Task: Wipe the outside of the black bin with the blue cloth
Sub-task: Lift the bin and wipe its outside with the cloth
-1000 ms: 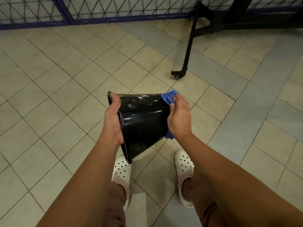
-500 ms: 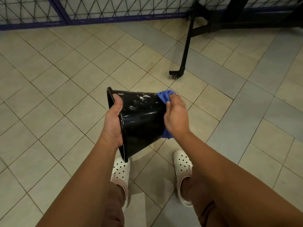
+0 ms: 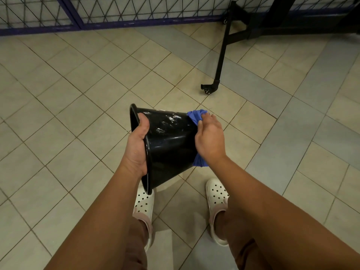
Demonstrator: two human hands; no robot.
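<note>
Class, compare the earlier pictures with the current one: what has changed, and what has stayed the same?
Little changed. The right hand stays pressed with the blue cloth on the narrow end of the black bin, shifting only slightly. The left hand still grips the rim; the bin stays held sideways.

Glossy black bin held sideways, blue cloth against its base.
</note>
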